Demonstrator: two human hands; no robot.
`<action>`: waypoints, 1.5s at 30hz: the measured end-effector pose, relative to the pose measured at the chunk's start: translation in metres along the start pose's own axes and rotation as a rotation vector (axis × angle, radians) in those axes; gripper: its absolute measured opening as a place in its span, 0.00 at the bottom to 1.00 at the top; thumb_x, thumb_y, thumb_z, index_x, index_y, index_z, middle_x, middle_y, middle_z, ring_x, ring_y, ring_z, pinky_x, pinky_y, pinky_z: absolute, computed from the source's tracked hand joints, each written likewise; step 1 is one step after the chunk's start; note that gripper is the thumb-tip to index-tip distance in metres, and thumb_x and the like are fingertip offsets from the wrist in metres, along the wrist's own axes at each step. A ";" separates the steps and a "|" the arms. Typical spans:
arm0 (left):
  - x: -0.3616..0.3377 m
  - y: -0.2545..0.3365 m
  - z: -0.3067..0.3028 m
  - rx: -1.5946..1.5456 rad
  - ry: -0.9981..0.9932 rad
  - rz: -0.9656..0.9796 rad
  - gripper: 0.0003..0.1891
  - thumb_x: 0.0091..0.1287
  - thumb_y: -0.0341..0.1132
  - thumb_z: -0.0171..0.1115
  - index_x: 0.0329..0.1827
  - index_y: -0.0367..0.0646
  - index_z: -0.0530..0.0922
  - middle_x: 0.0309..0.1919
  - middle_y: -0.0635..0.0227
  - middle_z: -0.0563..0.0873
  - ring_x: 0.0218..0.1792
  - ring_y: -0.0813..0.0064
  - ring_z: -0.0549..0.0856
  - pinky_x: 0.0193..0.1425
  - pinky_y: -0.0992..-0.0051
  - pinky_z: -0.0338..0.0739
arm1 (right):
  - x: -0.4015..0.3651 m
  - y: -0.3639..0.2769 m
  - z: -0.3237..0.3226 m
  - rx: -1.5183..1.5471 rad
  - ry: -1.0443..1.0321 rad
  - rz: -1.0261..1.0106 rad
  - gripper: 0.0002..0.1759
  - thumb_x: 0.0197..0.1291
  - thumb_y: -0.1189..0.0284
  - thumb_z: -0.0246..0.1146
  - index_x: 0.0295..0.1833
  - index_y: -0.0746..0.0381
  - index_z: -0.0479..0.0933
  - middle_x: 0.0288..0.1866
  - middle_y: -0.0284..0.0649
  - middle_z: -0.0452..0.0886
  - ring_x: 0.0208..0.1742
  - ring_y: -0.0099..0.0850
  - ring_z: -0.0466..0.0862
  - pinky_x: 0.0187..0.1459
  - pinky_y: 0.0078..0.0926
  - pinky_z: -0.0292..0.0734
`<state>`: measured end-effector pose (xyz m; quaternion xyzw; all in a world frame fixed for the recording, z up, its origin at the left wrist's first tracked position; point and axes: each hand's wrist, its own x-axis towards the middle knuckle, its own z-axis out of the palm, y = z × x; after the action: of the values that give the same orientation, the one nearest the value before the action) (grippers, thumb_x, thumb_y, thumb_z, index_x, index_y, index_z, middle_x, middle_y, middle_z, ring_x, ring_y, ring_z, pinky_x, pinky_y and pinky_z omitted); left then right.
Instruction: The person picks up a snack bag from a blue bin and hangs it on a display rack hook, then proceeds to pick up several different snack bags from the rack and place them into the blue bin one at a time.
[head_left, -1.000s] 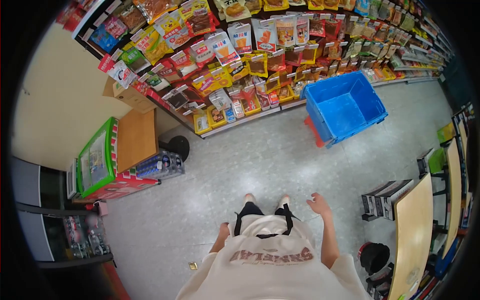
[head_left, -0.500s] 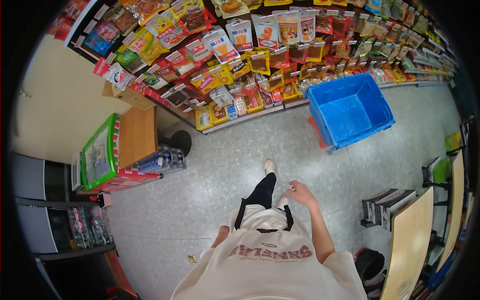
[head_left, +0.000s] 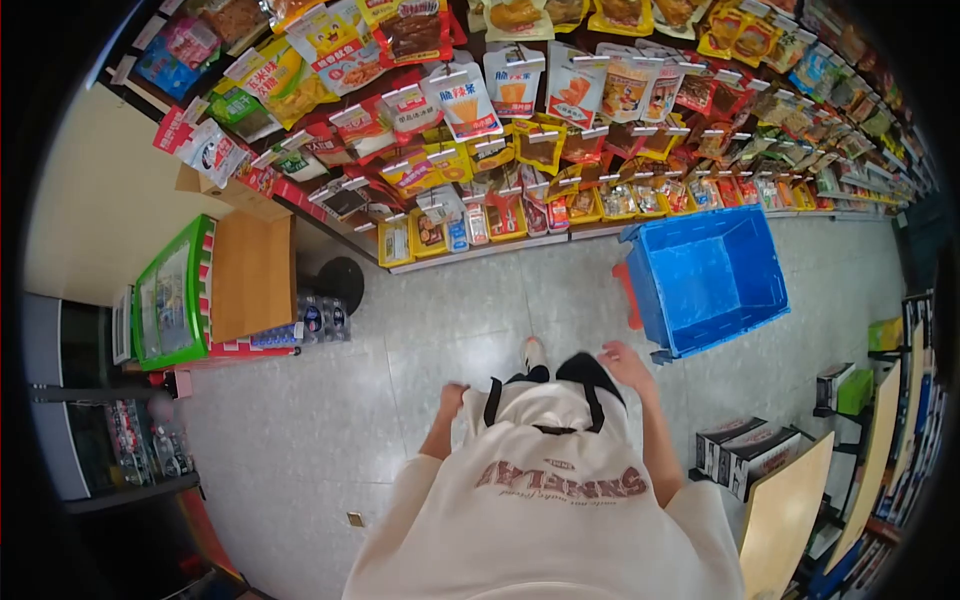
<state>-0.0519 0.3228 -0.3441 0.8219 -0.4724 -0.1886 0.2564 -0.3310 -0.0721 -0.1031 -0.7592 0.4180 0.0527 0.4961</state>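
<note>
My right hand (head_left: pixel 625 366) hangs in front of my right hip with its fingers loosely apart and nothing in it. The blue plastic crate (head_left: pixel 652 300) is the thing closest to it, ahead and to the right, resting on something red at its left side. No contents show inside the crate. At my left side, my left hand (head_left: pixel 453 398) is lowered beside the cream shirt (head_left: pixel 560 500). Its fingers are mostly turned from view, and no object shows in it. Neither hand touches a shelf or the crate.
Snack packets (head_left: pixel 465 100) hang in rows across the shelf ahead, above yellow bins (head_left: pixel 395 240). To the left stand a green-framed chest freezer (head_left: pixel 200 290), a brown board and packed bottles (head_left: pixel 320 318). Boxes (head_left: pixel 745 445) and a pale wooden panel (head_left: pixel 785 510) lie to the right.
I have stepped forward, so the shelf and crate appear nearer. My left hand has swung forward into fuller view. My right hand has risen slightly and shifted right in the picture.
</note>
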 end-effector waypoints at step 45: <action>0.581 0.077 -0.254 -0.955 0.496 -0.444 0.27 0.70 0.26 0.57 0.72 0.34 0.63 0.56 0.57 0.80 0.43 0.73 0.83 0.39 0.74 0.81 | 0.488 -0.324 0.025 0.282 0.326 -0.423 0.31 0.58 0.71 0.66 0.66 0.63 0.67 0.61 0.55 0.77 0.62 0.53 0.77 0.62 0.47 0.72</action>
<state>0.3159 -0.1550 -0.1346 0.7143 -0.0774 -0.2319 0.6558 0.2149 -0.2845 -0.1268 -0.7516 0.3280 -0.2327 0.5228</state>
